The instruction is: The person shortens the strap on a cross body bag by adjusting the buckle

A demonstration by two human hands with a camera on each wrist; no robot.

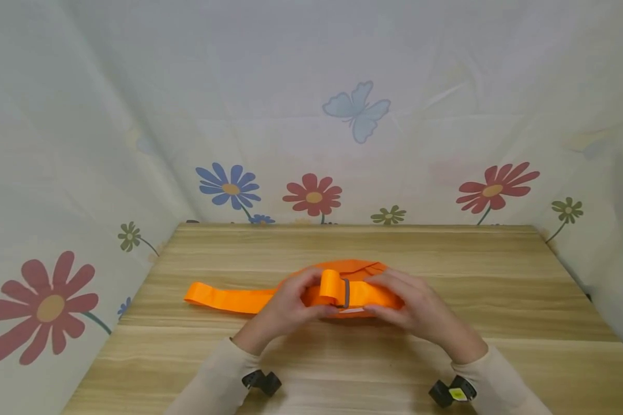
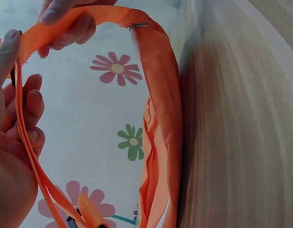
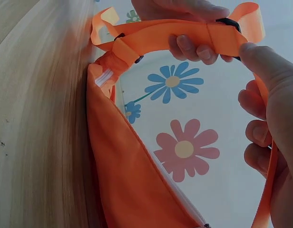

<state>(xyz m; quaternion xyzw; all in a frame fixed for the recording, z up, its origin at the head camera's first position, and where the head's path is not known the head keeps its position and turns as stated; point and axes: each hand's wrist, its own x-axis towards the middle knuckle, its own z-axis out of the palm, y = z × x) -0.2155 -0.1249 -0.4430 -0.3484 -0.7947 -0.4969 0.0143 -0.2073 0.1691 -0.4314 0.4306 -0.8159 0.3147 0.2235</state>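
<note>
An orange waist bag (image 1: pixel 350 265) rests on the table, its white zipper (image 3: pixel 177 190) showing in the right wrist view. Its orange strap arches above the body, and a dark slide buckle (image 1: pixel 346 293) sits on that strap with a loop of webbing (image 1: pixel 330 285) folded beside it. My left hand (image 1: pixel 289 304) pinches the strap just left of the buckle, thumb and fingers on opposite sides. With its thumb and fingers, my right hand (image 1: pixel 420 302) grips the strap to the right of the buckle. A metal zipper pull (image 2: pixel 140 24) appears at one end of the bag.
A loose loop of the strap (image 1: pixel 228 300) extends left over the wood-grain table (image 1: pixel 322 374). In the right wrist view another dark strap fitting (image 3: pixel 139 59) lies near the bag's end. A pale flowered curtain (image 1: pixel 270 75) stands behind the table and at both sides.
</note>
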